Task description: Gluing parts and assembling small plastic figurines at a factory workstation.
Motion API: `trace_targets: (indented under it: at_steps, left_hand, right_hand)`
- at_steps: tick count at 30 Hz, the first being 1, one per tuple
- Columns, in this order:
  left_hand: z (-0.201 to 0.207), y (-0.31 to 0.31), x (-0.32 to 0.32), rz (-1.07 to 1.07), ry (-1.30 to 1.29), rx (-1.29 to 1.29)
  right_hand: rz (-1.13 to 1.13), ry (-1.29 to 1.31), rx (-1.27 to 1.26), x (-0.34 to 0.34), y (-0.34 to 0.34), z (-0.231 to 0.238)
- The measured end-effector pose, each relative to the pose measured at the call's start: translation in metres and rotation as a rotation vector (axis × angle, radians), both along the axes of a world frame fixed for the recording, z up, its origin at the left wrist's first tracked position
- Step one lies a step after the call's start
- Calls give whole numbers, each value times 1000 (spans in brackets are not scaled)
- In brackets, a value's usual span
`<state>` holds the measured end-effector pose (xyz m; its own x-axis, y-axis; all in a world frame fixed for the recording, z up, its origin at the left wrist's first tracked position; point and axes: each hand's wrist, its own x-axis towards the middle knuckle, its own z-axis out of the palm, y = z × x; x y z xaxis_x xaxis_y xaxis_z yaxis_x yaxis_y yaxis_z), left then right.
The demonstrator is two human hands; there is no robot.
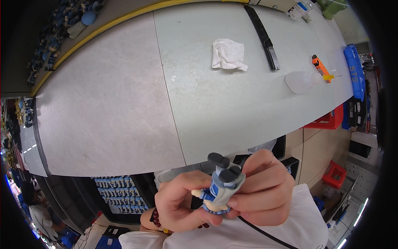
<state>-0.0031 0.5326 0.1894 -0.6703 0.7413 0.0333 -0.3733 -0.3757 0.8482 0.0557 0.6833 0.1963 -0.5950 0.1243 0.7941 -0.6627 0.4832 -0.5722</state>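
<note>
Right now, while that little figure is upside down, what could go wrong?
The little figure could slip: the left hand and right hand hold it with their fingers, off the table's edge, so it might drop to the floor. Its small outstretched arm sits close to the left fingers and might bend if squeezed. And the clear bottle's yellow tip ends in a thin needle, which might prick a reaching hand.

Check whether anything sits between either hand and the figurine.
Nothing visible does: the left hand and right hand both touch the figurine directly. The black cable shows below the right hand; its upper end is hidden.
</note>
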Motion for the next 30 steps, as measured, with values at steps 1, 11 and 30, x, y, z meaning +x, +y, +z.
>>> trace_targets:
  at_steps: [1, 11, 30]
  left_hand:
    - [0, 0, 0, -2, -1, 1]
    - [1, 11, -8, -68, -130, 55]
    - [-5, 5, -13, 65, 1, 42]
  right_hand:
    - [5, -15, -1, 1, 0, 1]
    - [-80, 4, -21, -5, 6, -3]
    - [-966, -555, -192, -1, 83, -4]
